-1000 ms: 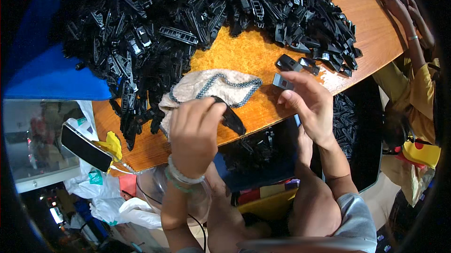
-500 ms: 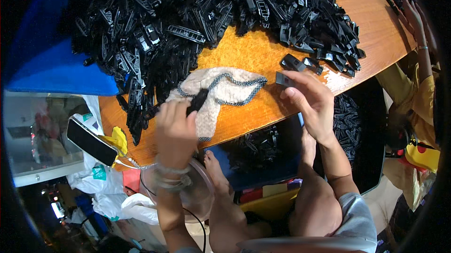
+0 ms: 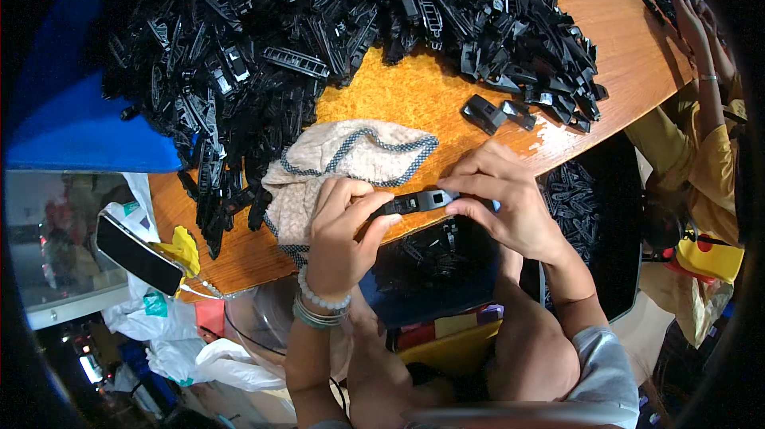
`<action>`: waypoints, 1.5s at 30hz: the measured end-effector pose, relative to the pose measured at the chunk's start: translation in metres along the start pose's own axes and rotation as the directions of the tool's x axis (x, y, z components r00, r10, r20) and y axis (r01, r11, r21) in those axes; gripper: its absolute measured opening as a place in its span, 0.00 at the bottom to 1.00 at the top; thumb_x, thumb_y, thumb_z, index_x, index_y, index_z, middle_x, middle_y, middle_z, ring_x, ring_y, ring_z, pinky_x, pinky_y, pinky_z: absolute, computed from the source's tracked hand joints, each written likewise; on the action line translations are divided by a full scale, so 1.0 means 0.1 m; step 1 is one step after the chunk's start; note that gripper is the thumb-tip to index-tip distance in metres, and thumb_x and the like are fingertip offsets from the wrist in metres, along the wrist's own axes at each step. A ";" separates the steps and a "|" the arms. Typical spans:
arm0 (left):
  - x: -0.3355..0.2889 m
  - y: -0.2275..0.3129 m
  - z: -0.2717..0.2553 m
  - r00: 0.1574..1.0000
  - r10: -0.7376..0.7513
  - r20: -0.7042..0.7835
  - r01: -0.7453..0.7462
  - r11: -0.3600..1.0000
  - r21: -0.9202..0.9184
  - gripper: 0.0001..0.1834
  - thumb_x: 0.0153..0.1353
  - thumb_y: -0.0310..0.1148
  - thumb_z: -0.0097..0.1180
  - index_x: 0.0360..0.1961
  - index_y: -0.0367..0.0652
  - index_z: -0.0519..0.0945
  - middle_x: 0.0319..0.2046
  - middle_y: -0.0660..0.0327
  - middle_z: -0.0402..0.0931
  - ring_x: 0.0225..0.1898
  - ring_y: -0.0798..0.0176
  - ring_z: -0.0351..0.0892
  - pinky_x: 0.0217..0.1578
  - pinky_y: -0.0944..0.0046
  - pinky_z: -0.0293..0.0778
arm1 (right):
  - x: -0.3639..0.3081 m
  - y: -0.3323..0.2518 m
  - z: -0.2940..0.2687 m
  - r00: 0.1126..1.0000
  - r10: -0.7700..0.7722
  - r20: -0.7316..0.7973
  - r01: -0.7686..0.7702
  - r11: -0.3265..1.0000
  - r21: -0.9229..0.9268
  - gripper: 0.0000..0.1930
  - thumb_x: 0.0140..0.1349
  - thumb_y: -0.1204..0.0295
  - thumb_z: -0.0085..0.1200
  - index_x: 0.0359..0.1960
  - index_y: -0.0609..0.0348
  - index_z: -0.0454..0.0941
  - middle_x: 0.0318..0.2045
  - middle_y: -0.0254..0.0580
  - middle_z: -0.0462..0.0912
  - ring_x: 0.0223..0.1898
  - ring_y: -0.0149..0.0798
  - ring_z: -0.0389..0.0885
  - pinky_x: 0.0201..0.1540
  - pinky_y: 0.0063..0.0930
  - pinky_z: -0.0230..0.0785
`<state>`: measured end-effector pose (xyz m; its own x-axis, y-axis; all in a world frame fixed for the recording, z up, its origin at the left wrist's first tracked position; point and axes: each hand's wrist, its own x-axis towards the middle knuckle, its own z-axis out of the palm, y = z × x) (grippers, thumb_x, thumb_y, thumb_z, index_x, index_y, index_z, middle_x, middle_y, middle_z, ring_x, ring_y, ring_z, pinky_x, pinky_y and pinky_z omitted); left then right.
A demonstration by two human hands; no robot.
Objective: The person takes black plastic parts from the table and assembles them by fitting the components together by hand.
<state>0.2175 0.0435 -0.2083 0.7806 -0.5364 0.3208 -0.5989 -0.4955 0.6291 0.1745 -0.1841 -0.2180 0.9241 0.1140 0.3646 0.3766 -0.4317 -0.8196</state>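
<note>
Over the table's near edge, my left hand (image 3: 341, 222) pinches one end of a long black plastic part (image 3: 405, 204) between thumb and fingers. My right hand (image 3: 506, 199) grips a dark grey plastic cap (image 3: 436, 199) with a square opening. The two pieces meet end to end between my hands; whether they are locked together I cannot tell. A beige cloth with a checked border (image 3: 307, 202) lies crumpled on the table, just beyond my left hand. Two loose black plastic pieces (image 3: 484, 114) lie beyond my right hand.
A large heap of black plastic parts (image 3: 295, 62), some ladder-shaped, covers the far side of the wooden table (image 3: 629, 62). A phone (image 3: 139, 252) stands at the left. Below the edge sit bins of black parts (image 3: 572, 206). At the right, another person's hands (image 3: 697, 27) work.
My left hand has left the cloth, bringing the long black part toward the near edge. My right hand has come down and left with the grey cap, so the pieces now touch.
</note>
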 end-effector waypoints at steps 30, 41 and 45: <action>0.92 -0.13 -0.04 0.934 -0.102 -0.342 0.134 0.988 0.071 0.16 0.58 0.22 0.60 0.48 0.33 0.76 0.29 0.61 0.75 0.27 0.70 0.73 0.30 0.70 0.72 | 0.23 0.17 -0.39 0.998 -0.033 0.054 0.058 0.820 -0.569 0.15 0.56 0.73 0.49 0.44 0.62 0.79 0.34 0.40 0.71 0.40 0.40 0.69 0.44 0.31 0.62; -0.33 -0.11 -0.47 0.860 -0.414 0.299 0.344 0.038 -0.938 0.18 0.62 0.23 0.52 0.54 0.29 0.72 0.43 0.43 0.78 0.39 0.55 0.79 0.41 0.61 0.75 | 0.13 0.23 -0.18 0.944 -0.150 -0.293 0.031 0.926 -0.376 0.15 0.51 0.76 0.65 0.40 0.62 0.75 0.35 0.44 0.77 0.36 0.42 0.75 0.41 0.31 0.66; -1.64 -0.49 -0.82 0.812 -0.559 0.168 0.304 0.158 -0.940 0.22 0.54 0.23 0.58 0.52 0.34 0.75 0.42 0.42 0.77 0.38 0.49 0.79 0.40 0.55 0.76 | -0.02 0.16 -0.18 0.904 -0.017 -0.428 -0.085 0.972 -0.218 0.13 0.58 0.79 0.62 0.44 0.63 0.76 0.40 0.40 0.80 0.38 0.29 0.76 0.42 0.22 0.69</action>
<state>0.1330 0.2120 -0.2338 0.9386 -0.2734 -0.2107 0.3102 0.4008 0.8621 0.1778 -0.2068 -0.2237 0.8011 -0.2726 0.5328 0.2742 -0.6242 -0.7316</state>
